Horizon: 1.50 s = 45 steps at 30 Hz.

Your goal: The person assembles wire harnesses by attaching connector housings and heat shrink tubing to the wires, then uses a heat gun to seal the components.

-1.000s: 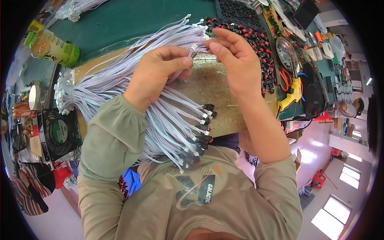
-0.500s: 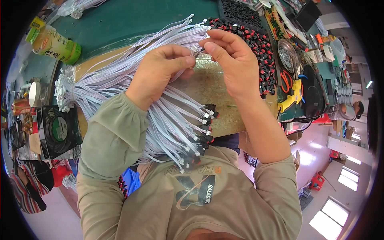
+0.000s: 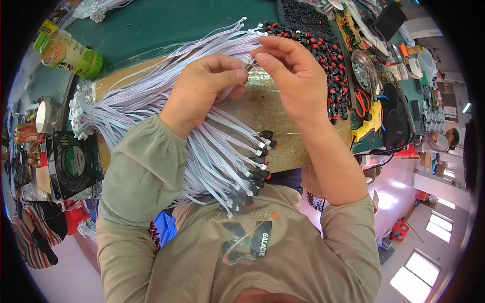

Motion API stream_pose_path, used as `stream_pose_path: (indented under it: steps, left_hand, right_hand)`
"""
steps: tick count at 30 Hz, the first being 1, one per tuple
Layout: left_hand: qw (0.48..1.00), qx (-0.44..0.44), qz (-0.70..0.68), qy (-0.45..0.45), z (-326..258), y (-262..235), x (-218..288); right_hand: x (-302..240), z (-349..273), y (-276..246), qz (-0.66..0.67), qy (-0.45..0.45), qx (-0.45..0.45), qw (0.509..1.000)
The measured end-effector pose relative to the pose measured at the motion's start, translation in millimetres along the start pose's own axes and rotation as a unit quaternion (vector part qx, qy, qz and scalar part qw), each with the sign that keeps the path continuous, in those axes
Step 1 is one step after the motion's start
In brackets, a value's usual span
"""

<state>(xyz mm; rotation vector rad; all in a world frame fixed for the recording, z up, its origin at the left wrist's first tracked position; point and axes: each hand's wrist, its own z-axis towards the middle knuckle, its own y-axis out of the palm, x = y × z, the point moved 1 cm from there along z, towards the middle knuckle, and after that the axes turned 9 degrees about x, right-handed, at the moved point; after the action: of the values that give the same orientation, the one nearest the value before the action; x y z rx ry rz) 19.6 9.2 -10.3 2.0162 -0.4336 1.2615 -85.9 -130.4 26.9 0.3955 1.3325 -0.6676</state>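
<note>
My left hand (image 3: pixel 199 88) is closed, pinching a white ribbon cable near its small white connector (image 3: pixel 247 61) between thumb and forefinger. Beside that connector is my right hand (image 3: pixel 298 76); its forefinger is raised, and the thumb and middle fingertip come together at the connector. Anything between those tips is too small to make out. Under my left hand a large bundle of white ribbon cables (image 3: pixel 131 108) fans over the board. Several cables at the near side end in black and red plugs (image 3: pixel 260 174). More loose black and red plugs (image 3: pixel 331 70) lie heaped to the right.
A brown board (image 3: pixel 257 108) lies on the green table (image 3: pixel 151 22). A bottle (image 3: pixel 76 54) with a green label stands far left, above a black fan (image 3: pixel 75 164). Black small parts (image 3: pixel 303 20) fill a tray at the back. Orange-handled scissors (image 3: pixel 361 103) and a yellow tool (image 3: pixel 371 123) lie right.
My right fingertips have shifted very slightly up and left at the connector. The left hand keeps its pinch in nearly the same place.
</note>
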Motion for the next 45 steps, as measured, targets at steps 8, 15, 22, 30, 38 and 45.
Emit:
stream_pose_path:
  steps: [8, 15, 22, 30, 38, 45]
  left_hand:
    - [1.000, -0.006, 0.000, 0.014, -0.8, -0.1, 0.2]
    - [1.000, 0.000, -0.001, 0.013, -1.2, 0.7, 0.9]
    - [0.997, -0.007, 0.074, 0.023, -5.6, 8.8, 6.7]
    - [0.991, -0.009, 0.123, 0.047, -10.3, 13.7, 4.3]
    - [0.990, 0.003, 0.123, 0.065, -16.8, 24.0, 3.2]
    - [0.979, -0.045, 0.191, 0.053, -20.7, 20.8, 3.9]
  right_hand:
    - [7.5, -2.2, 4.1, 0.034, 0.009, -0.032, 0.999]
    - [2.9, -0.7, -4.5, -0.001, 0.013, -0.032, 0.999]
    - [7.9, 0.8, -14.4, -0.068, 0.029, -0.054, 0.996]
    - [-4.3, -12.7, -21.1, -0.126, -0.031, -0.059, 0.990]
    - [4.6, -36.6, -22.3, -0.047, 0.071, -0.031, 0.996]
    - [8.3, -41.3, -32.7, -0.112, 0.013, -0.045, 0.993]
